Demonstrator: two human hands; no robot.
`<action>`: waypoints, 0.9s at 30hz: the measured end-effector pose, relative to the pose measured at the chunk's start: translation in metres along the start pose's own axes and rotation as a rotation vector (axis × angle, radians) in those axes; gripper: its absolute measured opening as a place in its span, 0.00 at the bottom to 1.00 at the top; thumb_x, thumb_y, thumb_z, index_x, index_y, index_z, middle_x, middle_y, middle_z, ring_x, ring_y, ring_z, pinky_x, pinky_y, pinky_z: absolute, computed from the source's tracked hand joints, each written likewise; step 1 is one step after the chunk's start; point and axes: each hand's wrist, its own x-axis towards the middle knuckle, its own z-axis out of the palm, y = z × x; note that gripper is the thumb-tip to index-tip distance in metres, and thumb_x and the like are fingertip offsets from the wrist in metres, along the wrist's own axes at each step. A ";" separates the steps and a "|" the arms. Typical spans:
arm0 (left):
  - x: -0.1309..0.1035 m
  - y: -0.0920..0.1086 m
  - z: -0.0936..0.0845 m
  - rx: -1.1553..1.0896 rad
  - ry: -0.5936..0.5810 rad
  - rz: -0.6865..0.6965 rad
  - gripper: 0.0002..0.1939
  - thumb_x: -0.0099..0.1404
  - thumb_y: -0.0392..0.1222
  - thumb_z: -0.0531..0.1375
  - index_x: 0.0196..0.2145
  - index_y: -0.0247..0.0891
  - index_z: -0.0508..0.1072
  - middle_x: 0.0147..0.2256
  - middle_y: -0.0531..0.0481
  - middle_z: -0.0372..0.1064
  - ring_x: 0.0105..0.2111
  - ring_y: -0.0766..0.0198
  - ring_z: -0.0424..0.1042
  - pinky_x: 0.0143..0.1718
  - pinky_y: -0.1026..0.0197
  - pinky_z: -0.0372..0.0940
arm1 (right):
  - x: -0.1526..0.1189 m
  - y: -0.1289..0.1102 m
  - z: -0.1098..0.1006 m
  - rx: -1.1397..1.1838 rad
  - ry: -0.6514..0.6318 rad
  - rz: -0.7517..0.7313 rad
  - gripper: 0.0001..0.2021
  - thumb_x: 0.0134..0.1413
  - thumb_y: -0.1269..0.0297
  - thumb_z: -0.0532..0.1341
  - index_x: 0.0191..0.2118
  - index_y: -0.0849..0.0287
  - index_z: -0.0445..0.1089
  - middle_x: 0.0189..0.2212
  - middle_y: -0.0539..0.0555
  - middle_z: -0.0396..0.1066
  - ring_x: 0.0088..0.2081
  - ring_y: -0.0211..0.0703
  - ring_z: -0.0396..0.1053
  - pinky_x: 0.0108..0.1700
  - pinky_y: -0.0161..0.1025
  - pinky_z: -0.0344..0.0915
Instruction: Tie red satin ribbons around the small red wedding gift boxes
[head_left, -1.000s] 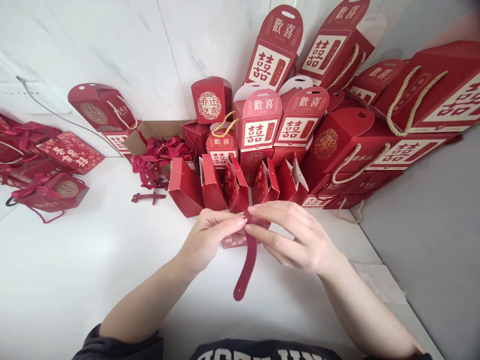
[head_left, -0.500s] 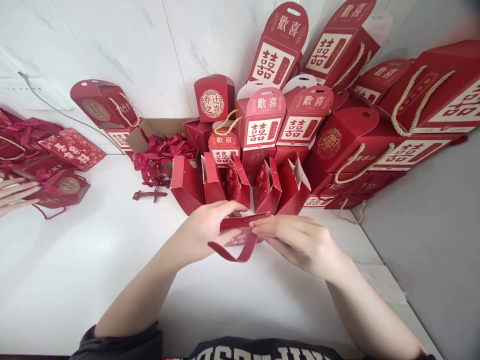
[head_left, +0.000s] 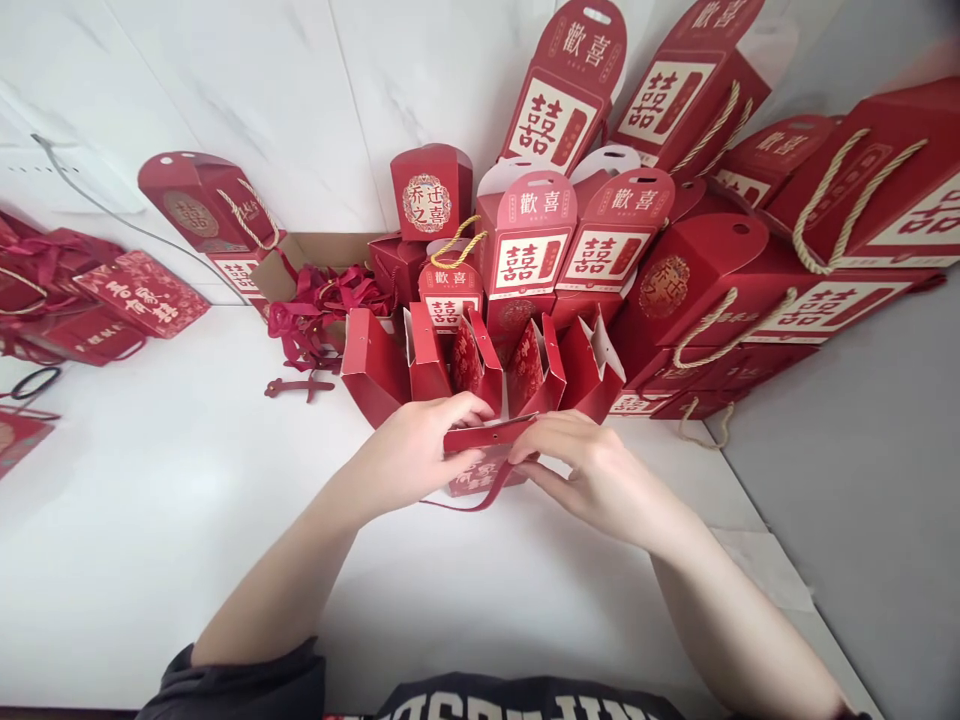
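A small red paper gift box with printed characters stands in front of me, its folded top edge towards me. My left hand is closed on the left end of that top, thumb in front and fingers behind. At the right end, my right hand pinches a dark red ribbon against the edge. The ribbon hangs in a curve before the box, its other end low and to the left. A small punched hole shows in the folded edge. My right fingertips are partly hidden.
Several open red boxes stand in a row just behind my hands. A cardboard carton of ribbons is back left, with a loose ribbon piece before it. Stacked red boxes fill the right. A black loop lies far left.
My right hand has shifted slightly left and turned over the box edge; the ribbon hangs narrower. At far left, another person's hand has left view and the box it touched has moved.
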 end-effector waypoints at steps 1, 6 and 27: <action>0.000 0.000 0.000 0.002 -0.003 0.003 0.14 0.64 0.44 0.59 0.49 0.44 0.70 0.47 0.52 0.74 0.48 0.58 0.73 0.49 0.58 0.67 | 0.000 0.000 -0.001 0.054 0.011 0.062 0.05 0.59 0.74 0.60 0.37 0.57 0.71 0.34 0.51 0.75 0.35 0.40 0.72 0.41 0.39 0.66; -0.001 0.003 0.003 -0.011 -0.003 -0.041 0.12 0.65 0.47 0.59 0.45 0.44 0.72 0.42 0.51 0.75 0.40 0.58 0.75 0.38 0.61 0.68 | 0.000 0.004 -0.007 0.300 0.007 0.269 0.02 0.58 0.69 0.62 0.35 0.56 0.72 0.32 0.49 0.75 0.34 0.40 0.72 0.37 0.37 0.69; 0.014 -0.012 0.014 -0.075 0.009 -0.026 0.18 0.65 0.43 0.58 0.52 0.43 0.73 0.42 0.50 0.77 0.38 0.61 0.75 0.36 0.65 0.68 | 0.006 0.011 0.019 0.078 0.056 0.173 0.06 0.58 0.74 0.58 0.36 0.56 0.70 0.31 0.50 0.74 0.29 0.37 0.70 0.32 0.34 0.66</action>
